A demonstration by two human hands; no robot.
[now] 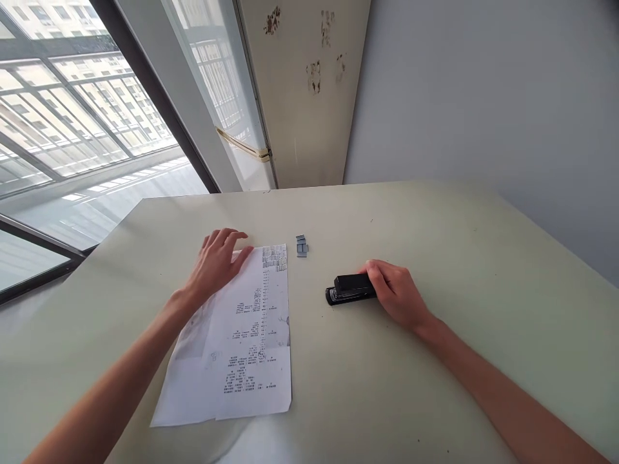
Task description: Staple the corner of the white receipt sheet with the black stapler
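Note:
Printed white paper sheets lie on the table, left of the middle. My left hand rests over their far left corner, fingers apart and bent, holding nothing that shows. Right of the paper is a black stapler lying on the table, its front end pointing left. My right hand is wrapped round the stapler's rear end, which the fingers hide. Several small grey staple strips lie just beyond the paper's far right corner, between my two hands.
The pale table spreads under everything, its far edge near a grey wall. A marked, cream-coloured panel stands behind it. At the left is a window with a dark frame.

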